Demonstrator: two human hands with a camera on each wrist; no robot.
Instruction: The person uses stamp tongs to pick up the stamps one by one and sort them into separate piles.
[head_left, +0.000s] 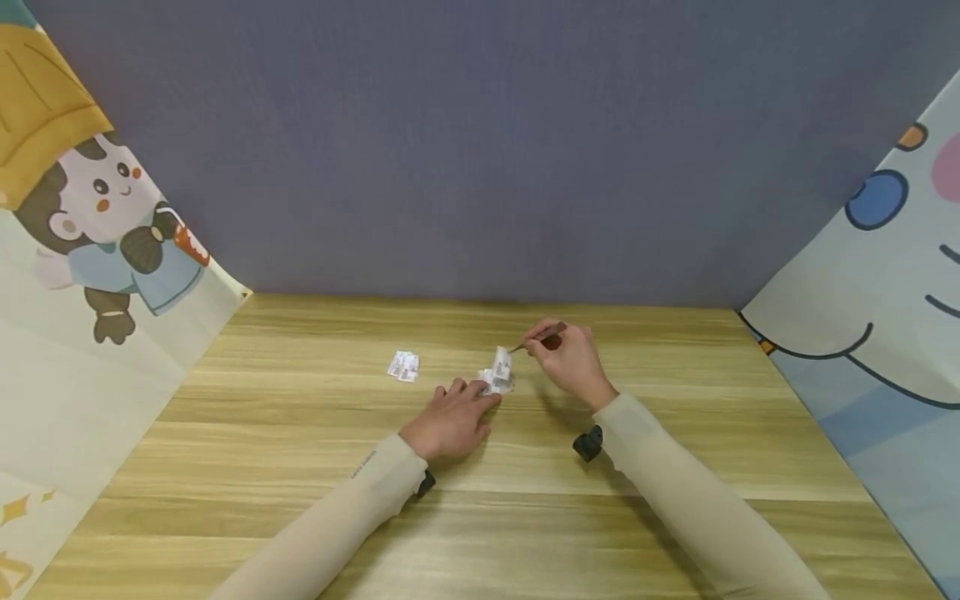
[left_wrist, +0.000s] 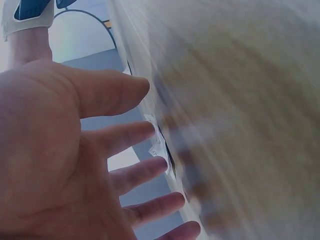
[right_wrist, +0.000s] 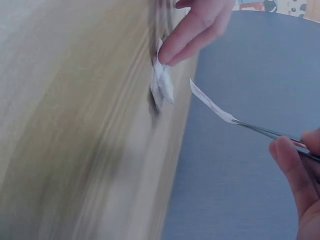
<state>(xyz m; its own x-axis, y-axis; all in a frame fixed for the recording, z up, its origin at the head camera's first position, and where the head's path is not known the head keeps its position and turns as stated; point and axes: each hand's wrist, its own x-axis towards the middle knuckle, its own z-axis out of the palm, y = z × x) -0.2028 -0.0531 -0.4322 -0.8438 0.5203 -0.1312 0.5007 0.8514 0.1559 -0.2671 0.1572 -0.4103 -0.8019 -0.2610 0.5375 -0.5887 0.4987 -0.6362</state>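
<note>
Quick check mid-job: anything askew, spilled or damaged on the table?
Nothing looks spilled or damaged. Slightly askew, though: the pile of white slips at left in the head view, its pieces overlapping unevenly rather than squared up.

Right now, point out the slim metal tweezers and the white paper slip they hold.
Slim metal tweezers (right_wrist: pixel 261 130), right wrist view: on the prongs.
White paper slip (right_wrist: pixel 212 104), right wrist view: its middle.
</note>
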